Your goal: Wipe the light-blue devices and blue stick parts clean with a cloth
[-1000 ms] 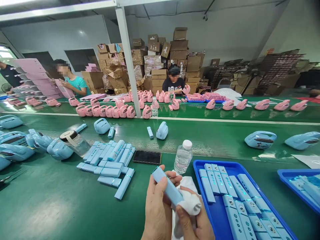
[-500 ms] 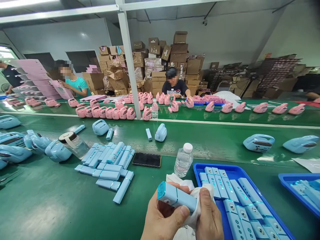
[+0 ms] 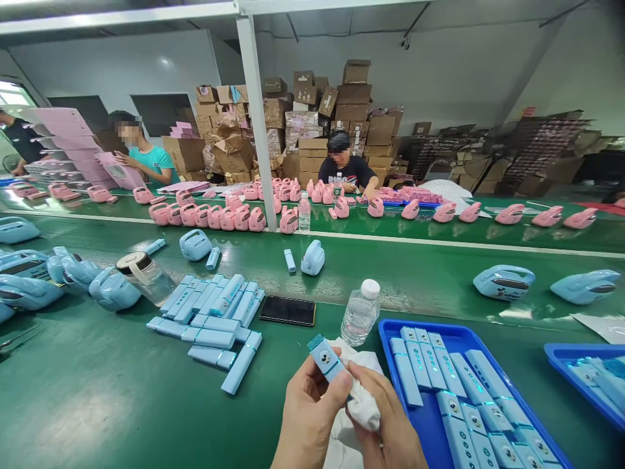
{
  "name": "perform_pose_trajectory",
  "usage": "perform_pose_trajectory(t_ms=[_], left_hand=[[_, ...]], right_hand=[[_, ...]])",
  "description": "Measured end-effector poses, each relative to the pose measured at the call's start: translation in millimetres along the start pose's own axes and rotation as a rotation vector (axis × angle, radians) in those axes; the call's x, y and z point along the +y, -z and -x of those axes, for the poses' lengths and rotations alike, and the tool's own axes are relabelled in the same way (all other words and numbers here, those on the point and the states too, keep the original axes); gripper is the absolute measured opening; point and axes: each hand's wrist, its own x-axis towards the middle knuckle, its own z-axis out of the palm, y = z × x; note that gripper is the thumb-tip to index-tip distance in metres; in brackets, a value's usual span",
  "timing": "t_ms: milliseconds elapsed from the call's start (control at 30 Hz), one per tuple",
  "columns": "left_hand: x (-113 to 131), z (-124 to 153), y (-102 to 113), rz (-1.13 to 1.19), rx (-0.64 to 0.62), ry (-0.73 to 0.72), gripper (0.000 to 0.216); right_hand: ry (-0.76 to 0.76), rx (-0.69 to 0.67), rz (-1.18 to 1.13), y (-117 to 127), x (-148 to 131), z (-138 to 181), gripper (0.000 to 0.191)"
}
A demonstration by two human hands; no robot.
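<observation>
Between my hands is a light-blue, box-shaped microphone point(image 3: 328, 359) with a mesh end and a round cartoon badge facing up. My left hand point(image 3: 310, 407) is closed round its middle, thumb on top. With my right hand point(image 3: 390, 417) I press a bunched white cloth point(image 3: 364, 405) over the lower end, which the cloth and fingers hide. More white cloth lies on the table beneath my hands. To the right, a blue tray point(image 3: 424, 417) holds several similar microphones point(image 3: 456, 426). Left of my hands lies a loose pile of more microphones point(image 3: 209, 322).
A water bottle point(image 3: 360, 312) and a black phone point(image 3: 288, 311) stand and lie just beyond my hands. A tilted clear jug point(image 3: 146, 280) rests by blue handled cases point(image 3: 114, 290) at left. A second blue tray point(image 3: 586, 352) is at far right. Co-workers sit across the green table.
The microphone has turned so its badge faces up, mesh end tipped further away. My right hand and the cloth have shifted down and left around its lower end.
</observation>
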Motion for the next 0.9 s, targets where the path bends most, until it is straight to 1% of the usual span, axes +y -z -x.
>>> perform_pose_trajectory(t_ms=[33,100,133,167,200,233,300,333,367,400,467,500,533,633,700,767,833,900], left_hand=[[-1.0,-0.8,1.3,-0.028,0.000,0.016,0.055],[-2.2,-1.5,2.6,-0.079,-0.029,0.063,0.056],[-2.4,-1.2,2.4,-0.114,-0.068,0.088,0.057],[-2.2,-0.3,1.5,-0.162,-0.114,0.087,0.057],[-1.7,1.0,0.2,-0.222,-0.155,0.059,0.054],[-0.9,2.6,-1.1,-0.293,-0.180,0.018,0.048],[1.1,5.8,-2.4,-0.431,-0.192,-0.044,0.030],[2.1,7.0,-1.8,-0.477,-0.192,-0.057,0.025],[2.9,7.7,-0.3,-0.496,-0.210,-0.051,0.024],[3.5,7.9,2.0,-0.490,-0.247,-0.024,0.026],[3.6,6.9,7.4,-0.421,-0.350,0.036,0.037],[3.0,6.0,9.9,-0.356,-0.398,0.082,0.043],[2.2,4.9,12.0,-0.279,-0.437,0.135,0.047],[-0.1,2.3,15.1,-0.060,-0.482,0.283,0.047],[-0.1,1.8,15.2,0.003,-0.485,0.338,0.045],[1.2,2.0,14.9,0.015,-0.496,0.360,0.044],[2.9,2.2,14.0,0.024,-0.489,0.365,0.044],[3.0,2.3,11.5,0.030,-0.411,0.293,0.043]], right_hand=[[-0.070,-0.031,0.001,2.4,2.3,-2.9,0.051],[-0.250,-0.036,-0.029,8.9,0.1,-9.9,0.058],[-0.312,-0.021,-0.073,11.7,-4.7,-12.9,0.063],[-0.340,-0.007,-0.120,13.6,-11.4,-15.3,0.065],[-0.330,-0.004,-0.157,14.3,-19.2,-17.1,0.065],[-0.290,-0.013,-0.176,14.0,-27.0,-18.6,0.063],[-0.187,-0.038,-0.161,11.9,-38.2,-22.0,0.055],[-0.184,-0.038,-0.161,11.1,-40.5,-24.3,0.053],[-0.237,-0.019,-0.200,10.7,-40.5,-26.9,0.053],[-0.328,0.014,-0.278,11.0,-38.8,-29.4,0.056],[-0.519,0.102,-0.475,12.7,-34.1,-33.1,0.064],[-0.577,0.133,-0.557,13.5,-32.8,-33.6,0.067],[-0.600,0.145,-0.615,13.9,-33.2,-33.3,0.069],[-0.593,0.140,-0.654,13.8,-42.9,-29.8,0.061],[-0.598,0.152,-0.644,14.4,-50.8,-27.9,0.057],[-0.608,0.160,-0.622,16.7,-53.7,-26.9,0.056],[-0.599,0.134,-0.551,19.1,-49.9,-24.7,0.060],[-0.579,0.096,-0.427,17.7,-41.5,-18.8,0.066]])
